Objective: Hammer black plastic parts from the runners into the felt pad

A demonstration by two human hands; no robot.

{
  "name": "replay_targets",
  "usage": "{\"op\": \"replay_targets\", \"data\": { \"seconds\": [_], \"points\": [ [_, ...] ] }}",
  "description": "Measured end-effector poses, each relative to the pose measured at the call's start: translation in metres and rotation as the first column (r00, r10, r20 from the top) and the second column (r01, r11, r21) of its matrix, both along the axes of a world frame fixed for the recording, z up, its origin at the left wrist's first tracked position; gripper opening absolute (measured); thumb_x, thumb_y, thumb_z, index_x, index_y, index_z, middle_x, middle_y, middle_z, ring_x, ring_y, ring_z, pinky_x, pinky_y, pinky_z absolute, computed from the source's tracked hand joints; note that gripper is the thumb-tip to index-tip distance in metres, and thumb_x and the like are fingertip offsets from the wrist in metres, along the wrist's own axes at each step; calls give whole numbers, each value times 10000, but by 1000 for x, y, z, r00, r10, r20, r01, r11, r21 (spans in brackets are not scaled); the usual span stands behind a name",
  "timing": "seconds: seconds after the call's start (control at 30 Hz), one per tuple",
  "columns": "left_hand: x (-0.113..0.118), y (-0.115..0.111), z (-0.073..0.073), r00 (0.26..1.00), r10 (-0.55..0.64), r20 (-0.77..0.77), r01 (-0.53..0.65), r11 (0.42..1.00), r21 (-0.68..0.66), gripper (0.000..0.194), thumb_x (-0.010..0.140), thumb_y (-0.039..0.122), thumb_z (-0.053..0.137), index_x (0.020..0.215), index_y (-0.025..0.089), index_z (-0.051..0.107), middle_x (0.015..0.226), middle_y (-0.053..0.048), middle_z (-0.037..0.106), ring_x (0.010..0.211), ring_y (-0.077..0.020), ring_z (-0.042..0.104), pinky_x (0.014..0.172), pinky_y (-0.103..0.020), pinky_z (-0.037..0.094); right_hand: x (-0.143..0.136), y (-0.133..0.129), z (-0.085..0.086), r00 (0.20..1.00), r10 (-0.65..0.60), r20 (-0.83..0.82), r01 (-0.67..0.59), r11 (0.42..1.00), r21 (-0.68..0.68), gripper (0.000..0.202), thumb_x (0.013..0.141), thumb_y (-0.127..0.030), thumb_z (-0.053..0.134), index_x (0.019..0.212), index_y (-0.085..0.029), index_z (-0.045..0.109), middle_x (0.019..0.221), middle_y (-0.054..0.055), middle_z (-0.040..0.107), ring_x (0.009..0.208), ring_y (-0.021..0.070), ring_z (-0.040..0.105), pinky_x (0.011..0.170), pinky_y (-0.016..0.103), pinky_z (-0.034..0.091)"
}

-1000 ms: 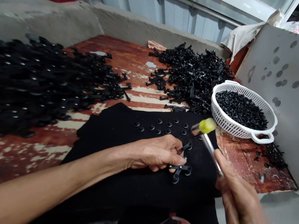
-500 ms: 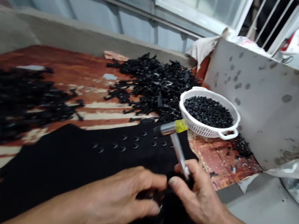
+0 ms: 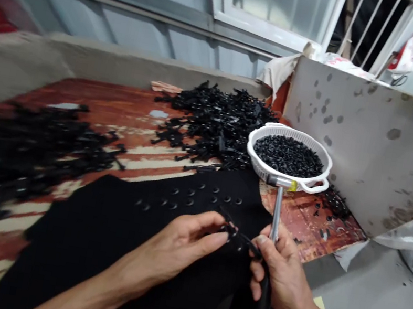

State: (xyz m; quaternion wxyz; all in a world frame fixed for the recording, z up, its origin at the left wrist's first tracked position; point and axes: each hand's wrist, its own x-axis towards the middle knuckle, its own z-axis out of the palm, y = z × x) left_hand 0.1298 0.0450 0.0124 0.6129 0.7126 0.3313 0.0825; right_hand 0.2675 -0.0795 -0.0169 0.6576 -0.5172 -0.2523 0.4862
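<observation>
A: Holding what with the right hand [image 3: 283,277]?

B: Holding a hammer [image 3: 277,215], with the fingers clamped around the black handle. Pointing it away from the body, with the yellow end of the head turned to the right.

A: And doing what with the left hand [image 3: 175,242]?

B: Touching a black linked part [image 3: 233,230] with thumb and forefinger, over the black cloth [image 3: 98,226]. Cannot tell if clamped firmly or only touching; too dark and blurred there.

A: Where to look for this part, exactly?

B: Between the two hands. Stretching from the left fingertips towards the right thumb; cannot tell if pinched there also.

A: And farther on the cloth?

B: Can see small round pieces [image 3: 189,202], laid in loose rows near the far edge, apart from the fingers.

A: And around?

B: Must mention the white basket [image 3: 258,162], filled with small black pieces [image 3: 290,155], standing on the worn red surface [image 3: 100,96]. Can notice also a back pile [image 3: 216,119] of black parts, and a left pile [image 3: 10,157], rather blurred.
</observation>
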Motion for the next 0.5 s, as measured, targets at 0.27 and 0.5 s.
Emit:
{"op": "replay_targets", "data": {
  "seconds": [0.27,0.5],
  "points": [
    [10,-4,0,992,-22,123,4,989,147,327,844,434,506,1013,174,610,874,-17,627,812,-161,551,736,-257,435,-1,0,-4,999,-16,-32,17,1000,7,317,835,-482,651,859,-243,446,664,-104,544,347,30,419,282,123,367],
    [14,0,7,999,-49,17,40,933,359,273,861,414,465,731,186,539,658,42,448,637,-120,400,602,-245,334,-7,1,-9,997,75,23,-73,996,-55,341,846,-532,616,895,-242,443,527,-118,550,267,46,407,274,131,319]
  ]
}}
